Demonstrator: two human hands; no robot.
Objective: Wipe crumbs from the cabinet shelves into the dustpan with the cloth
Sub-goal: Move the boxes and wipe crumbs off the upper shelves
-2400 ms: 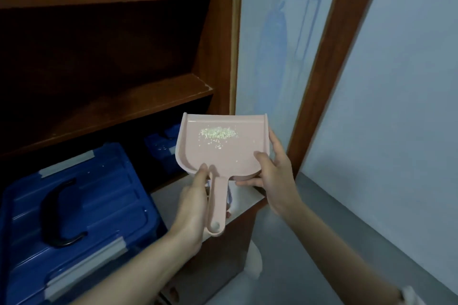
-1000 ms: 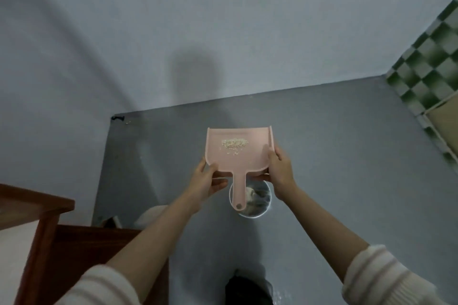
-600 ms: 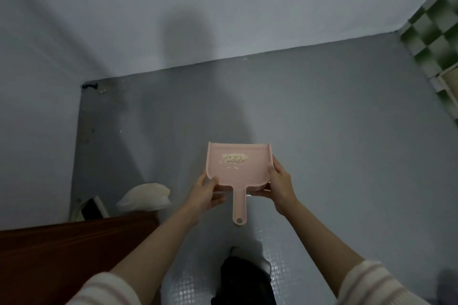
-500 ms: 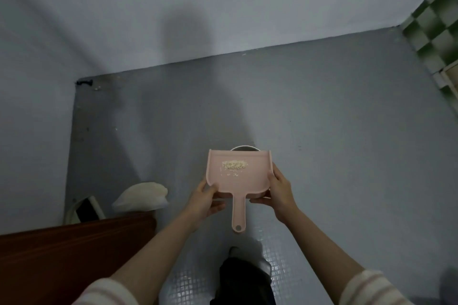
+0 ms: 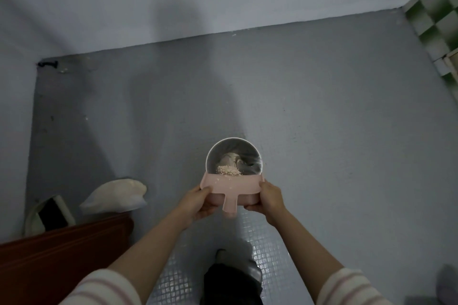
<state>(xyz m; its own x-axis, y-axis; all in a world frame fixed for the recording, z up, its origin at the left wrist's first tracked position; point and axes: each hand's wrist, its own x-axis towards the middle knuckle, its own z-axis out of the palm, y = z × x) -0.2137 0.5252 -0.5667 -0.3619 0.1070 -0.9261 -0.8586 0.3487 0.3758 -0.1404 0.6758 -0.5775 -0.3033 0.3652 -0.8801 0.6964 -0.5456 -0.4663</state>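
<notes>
The pink dustpan (image 5: 231, 184) hangs over the round bin (image 5: 209, 153) on the floor, tipped forward. Its open lip points down and away into the bin, its handle points back toward the person, and crumbs (image 5: 228, 170) are heaped at the lip. The left hand (image 5: 198, 203) and right hand (image 5: 269, 198) each curl their grip round a rear corner, forearms stretched forward.

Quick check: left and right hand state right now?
Left hand: grips the pink dustpan at its left rear corner.
Right hand: grips the same dustpan at its right rear corner.
</notes>
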